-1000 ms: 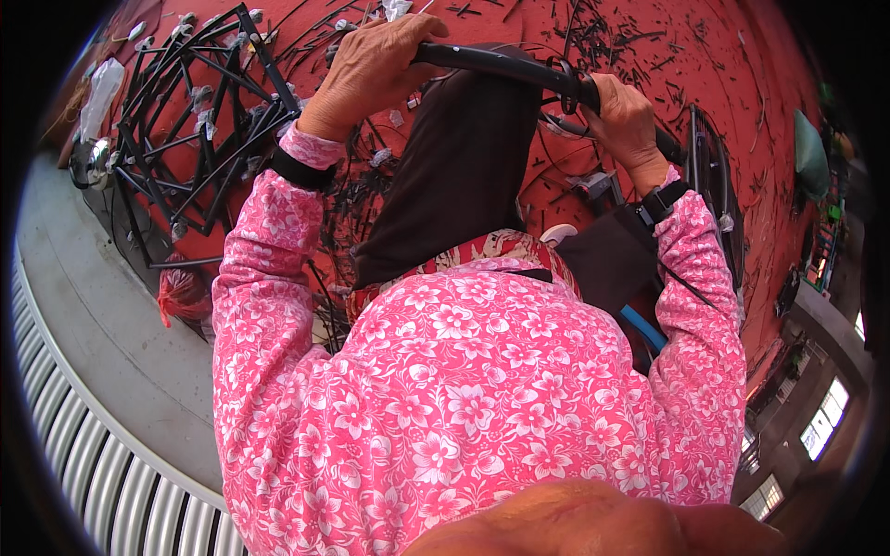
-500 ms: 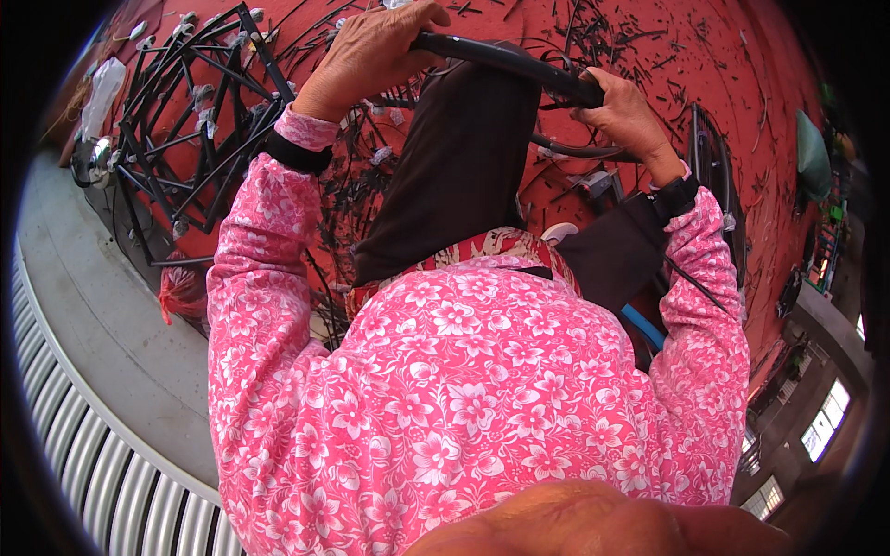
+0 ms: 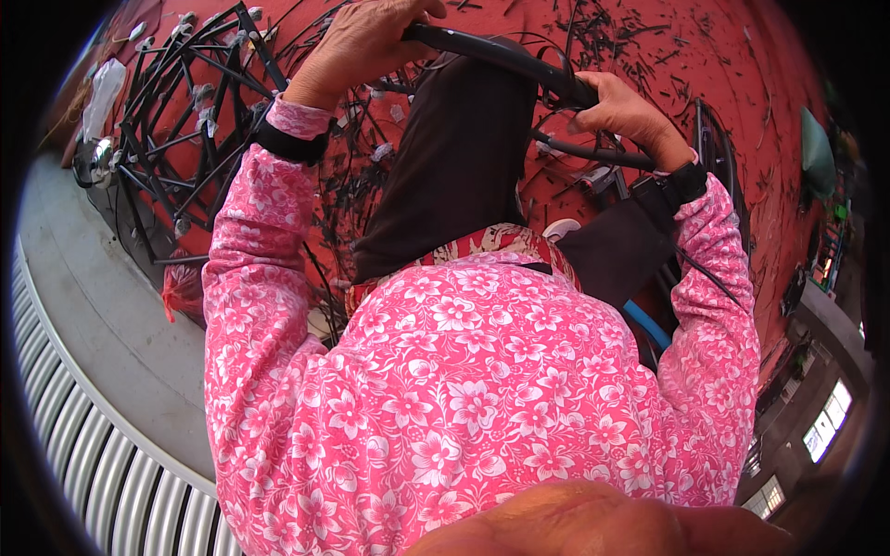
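A thick black tube (image 3: 491, 57) slants across the top of the view, in front of my dark-trousered knee (image 3: 464, 139). Around its right end, the fingers of my right hand (image 3: 626, 111) are closed. My left hand (image 3: 366, 42) is at the tube's left end with its fingers curled; the picture's upper edge cuts off part of them, and its exact hold is partly hidden. A second black tube (image 3: 593, 153) runs below my right hand; whether the two tubes join cannot be seen.
Black tubular frames (image 3: 199, 120) with pale wrapped bits are heaped at left, near a red plastic bag (image 3: 183, 283). Black scraps (image 3: 640, 28) litter the red floor (image 3: 760, 56). A grey ledge (image 3: 102, 269) and ribbed metal (image 3: 111, 454) lie lower left. A green sack (image 3: 816, 153) stands far right.
The tube and my left hand have shifted slightly left and up. My right wrist has moved a little to the right, its grip on the tube unchanged.
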Demonstrator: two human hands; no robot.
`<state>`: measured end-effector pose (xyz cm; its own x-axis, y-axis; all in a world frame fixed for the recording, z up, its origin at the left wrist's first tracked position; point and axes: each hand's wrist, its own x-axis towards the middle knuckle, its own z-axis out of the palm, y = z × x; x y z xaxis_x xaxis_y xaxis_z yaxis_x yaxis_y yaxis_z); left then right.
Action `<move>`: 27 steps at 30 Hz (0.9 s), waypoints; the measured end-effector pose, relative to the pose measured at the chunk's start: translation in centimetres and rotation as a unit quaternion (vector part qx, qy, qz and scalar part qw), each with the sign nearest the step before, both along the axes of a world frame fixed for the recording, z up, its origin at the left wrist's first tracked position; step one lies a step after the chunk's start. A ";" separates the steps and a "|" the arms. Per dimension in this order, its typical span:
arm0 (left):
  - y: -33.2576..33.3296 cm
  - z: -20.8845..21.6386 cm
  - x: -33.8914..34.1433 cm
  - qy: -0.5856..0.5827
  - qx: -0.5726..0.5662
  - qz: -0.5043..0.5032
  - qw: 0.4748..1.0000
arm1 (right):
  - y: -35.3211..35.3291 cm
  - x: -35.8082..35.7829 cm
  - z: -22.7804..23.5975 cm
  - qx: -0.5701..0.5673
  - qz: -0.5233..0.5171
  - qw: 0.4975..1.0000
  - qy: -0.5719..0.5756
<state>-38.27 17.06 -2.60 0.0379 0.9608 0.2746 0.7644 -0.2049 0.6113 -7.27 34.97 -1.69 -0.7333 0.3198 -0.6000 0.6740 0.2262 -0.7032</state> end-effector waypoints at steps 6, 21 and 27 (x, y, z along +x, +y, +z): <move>0.3 -0.1 -0.2 0.008 -0.025 0.005 1.000 | -0.9 0.7 -0.1 0.157 0.041 0.987 0.007; 0.6 -0.7 -0.5 0.072 0.015 -0.014 0.997 | -2.7 2.3 -1.5 0.464 0.136 0.835 0.262; 0.4 -2.2 0.7 0.009 -0.001 0.041 0.999 | -1.8 3.4 1.9 0.502 0.096 0.831 0.218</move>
